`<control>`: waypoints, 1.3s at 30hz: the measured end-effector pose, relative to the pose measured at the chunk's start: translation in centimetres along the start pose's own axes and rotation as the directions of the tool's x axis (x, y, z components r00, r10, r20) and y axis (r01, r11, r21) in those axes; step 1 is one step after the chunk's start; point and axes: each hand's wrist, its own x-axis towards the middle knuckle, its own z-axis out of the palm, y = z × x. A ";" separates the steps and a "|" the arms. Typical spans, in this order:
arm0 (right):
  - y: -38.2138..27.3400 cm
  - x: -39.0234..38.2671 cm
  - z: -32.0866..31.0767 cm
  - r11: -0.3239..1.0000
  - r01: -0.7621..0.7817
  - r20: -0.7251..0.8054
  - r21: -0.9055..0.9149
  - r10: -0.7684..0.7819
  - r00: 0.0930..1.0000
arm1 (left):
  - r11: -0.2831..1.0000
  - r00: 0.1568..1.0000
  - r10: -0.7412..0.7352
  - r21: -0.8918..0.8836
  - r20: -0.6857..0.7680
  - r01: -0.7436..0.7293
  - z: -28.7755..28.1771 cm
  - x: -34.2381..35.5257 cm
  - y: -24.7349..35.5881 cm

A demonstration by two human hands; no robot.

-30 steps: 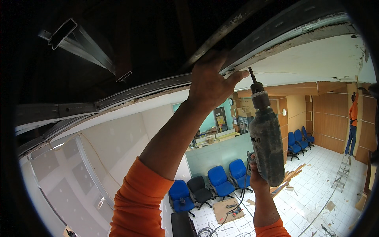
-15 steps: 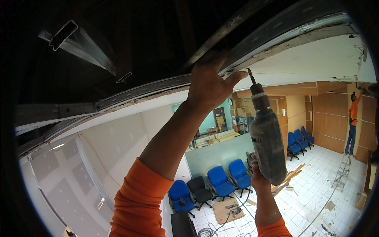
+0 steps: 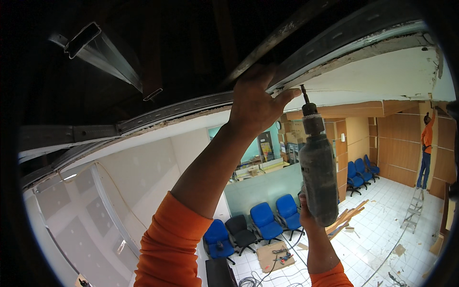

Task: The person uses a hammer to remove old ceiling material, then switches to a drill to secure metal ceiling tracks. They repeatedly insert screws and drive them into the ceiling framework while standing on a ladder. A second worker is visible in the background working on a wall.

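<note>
My left hand (image 3: 253,105) reaches up, its fingers hooked over the edge of the ceiling opening, onto the metal channel (image 3: 186,104). Its thumb presses along the underside of the white ceiling panel (image 3: 373,79), and its fingertips fade into the dark. Below the drill's rear, my right hand (image 3: 307,210) is closed round a dark, dusty power drill (image 3: 319,179), mostly hidden behind the drill body. The drill stands nearly upright. Its bit (image 3: 304,93) points at the panel beside my left thumb; whether a screw sits at its tip is too small to tell.
Overhead run a dark pipe (image 3: 277,40) and an open-ended metal profile (image 3: 110,60). Far below are blue office chairs (image 3: 264,220), cardboard with tools (image 3: 275,256), cables and wood strips (image 3: 346,217). At the right a co-worker (image 3: 427,136) stands on a ladder (image 3: 412,210), one arm raised.
The drill's body and my right hand have swung slightly left, so the drill stands straighter. The bit stays by my left thumb, and my left hand keeps its hold.
</note>
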 end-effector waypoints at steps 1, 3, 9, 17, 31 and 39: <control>0.1 0.0 0.2 1.000 0.005 -0.002 0.011 -0.005 1.000 | 1.000 1.000 -0.006 -0.009 0.007 0.006 0.0 0.0 0.0; 0.1 0.0 0.4 0.999 0.052 -0.020 0.003 -0.052 0.998 | 1.000 1.000 -0.012 -0.026 0.008 0.013 0.0 -0.1 -0.1; 0.5 -0.2 0.1 0.984 -0.057 0.070 -0.168 0.069 0.995 | 0.999 1.000 0.007 -0.039 0.028 -0.006 -0.1 0.0 -0.1; 1.4 -1.2 -1.0 0.973 0.028 0.016 -0.227 -0.025 1.000 | 0.998 0.999 0.042 -0.043 0.001 -0.042 -0.2 0.1 0.2; -1.8 -3.6 -4.5 0.993 -0.066 0.138 -0.096 0.079 0.987 | 0.998 0.997 0.063 -0.021 -0.035 -0.064 0.2 0.0 0.3; -3.5 -3.3 -5.2 0.995 -0.057 0.050 0.082 0.053 0.997 | 0.990 0.987 0.138 -0.016 -0.085 -0.139 0.8 0.0 -0.2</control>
